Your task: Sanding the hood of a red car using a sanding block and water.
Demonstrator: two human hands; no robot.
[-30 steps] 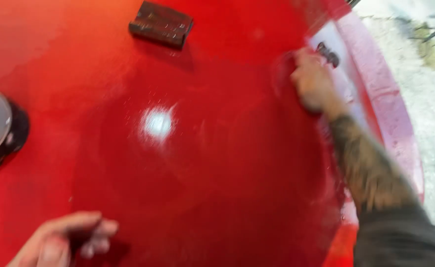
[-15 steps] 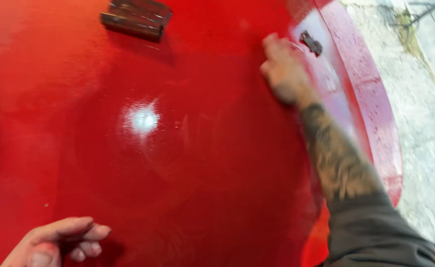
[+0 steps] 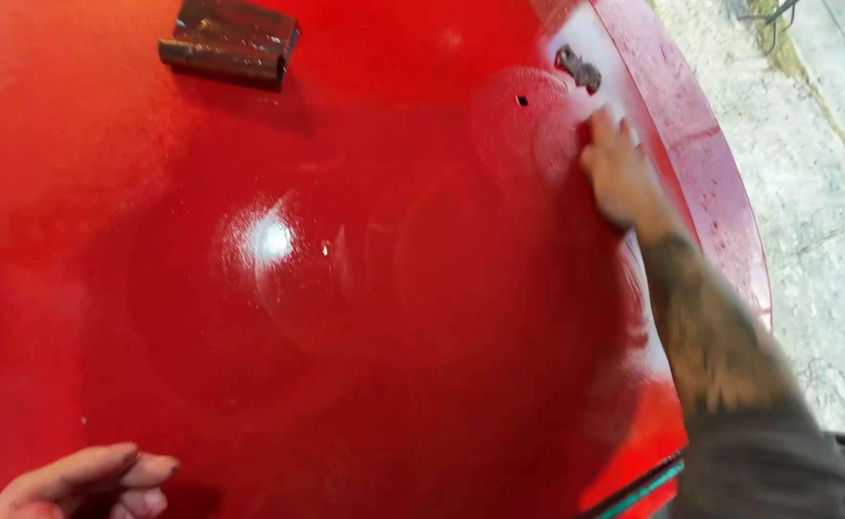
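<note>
On the red panel (image 3: pixel 393 317), 2 hands lie apart: right hand (image 3: pixel 619 173) flat, left hand (image 3: pixel 86 481) loosely curled (both empty).

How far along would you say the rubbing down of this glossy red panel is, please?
Dull swirl marks cover the middle of the glossy red curved panel. The right hand is pressed flat near the far edge; the left hand rests on the near side. The far-left area by the brown rectangular block looks untouched.
</note>
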